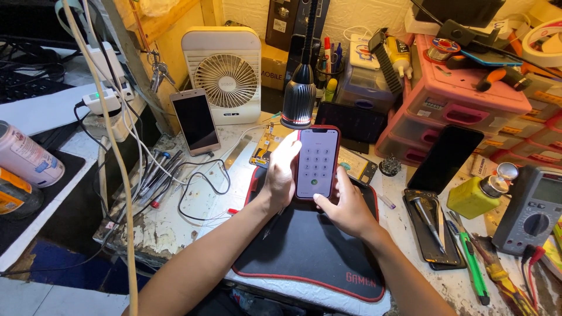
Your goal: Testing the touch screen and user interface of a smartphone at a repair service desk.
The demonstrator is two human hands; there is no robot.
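The red-cased phone [317, 163] stands upright over the black mat [310, 246], just under the lamp [300, 96], its screen showing a number pad. The left hand [281, 175] wraps its left edge, fingers curled firm; the right hand [345, 205] steadies the bottom corner, thumb at the screen's foot. Best to keep the left grip still and tap lightly with one thumb. Beside the lamp: one fan [224, 73], and three more phones, one leaning left of it [195, 121].

The near half of the black mat [310, 251] lay free. A lamp head [299, 99] hung over its far edge; tools [468, 257] crowded the bench's right edge.
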